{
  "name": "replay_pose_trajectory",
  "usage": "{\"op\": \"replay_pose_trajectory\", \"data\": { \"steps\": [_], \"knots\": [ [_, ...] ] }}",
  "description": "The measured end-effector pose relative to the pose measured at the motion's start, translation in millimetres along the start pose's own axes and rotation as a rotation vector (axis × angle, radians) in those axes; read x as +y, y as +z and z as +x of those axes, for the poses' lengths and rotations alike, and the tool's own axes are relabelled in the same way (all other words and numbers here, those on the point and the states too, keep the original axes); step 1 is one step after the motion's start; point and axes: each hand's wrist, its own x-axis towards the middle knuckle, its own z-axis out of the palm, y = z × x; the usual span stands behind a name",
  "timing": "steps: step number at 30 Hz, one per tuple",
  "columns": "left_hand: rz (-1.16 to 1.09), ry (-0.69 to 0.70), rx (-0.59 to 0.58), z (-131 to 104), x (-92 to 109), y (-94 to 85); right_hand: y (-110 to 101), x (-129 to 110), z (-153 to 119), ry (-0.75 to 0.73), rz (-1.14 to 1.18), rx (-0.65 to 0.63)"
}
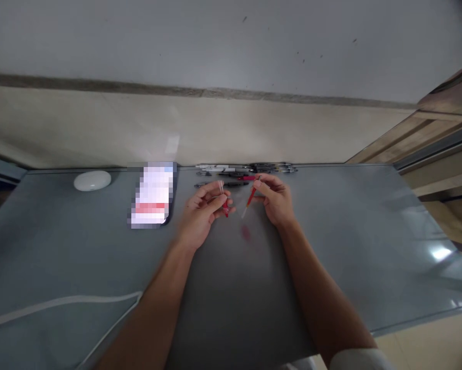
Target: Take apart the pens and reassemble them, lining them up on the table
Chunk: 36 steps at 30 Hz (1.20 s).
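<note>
My left hand is closed on a small pen barrel, clear at its upper end and red at its lower end. Between the thumb and fingers of my right hand is a red pen refill, tilted, its paler end pointing down and left. The two pieces are apart, a little above the table. Just behind my hands lie a red pen part and a dark pen. Fingers partly hide both held pieces.
Several pens lie in a row against the wall. To the left are a phone with a lit, blurred screen and a white rounded object. A white cable crosses the grey table at front left.
</note>
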Motion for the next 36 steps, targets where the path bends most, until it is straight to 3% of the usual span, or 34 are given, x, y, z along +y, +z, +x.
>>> {"op": "replay_pose_trajectory", "data": {
  "steps": [11, 36],
  "knots": [
    [-0.058, -0.072, -0.045, 0.5, -1.3, -4.8, -0.6, 1.0, -0.3, 0.002, 0.013, -0.011],
    [-0.115, -0.030, 0.008, 2.4, 0.3, -5.1, 0.5, 1.8, -2.8, 0.049, 0.002, -0.040]
  ]
}}
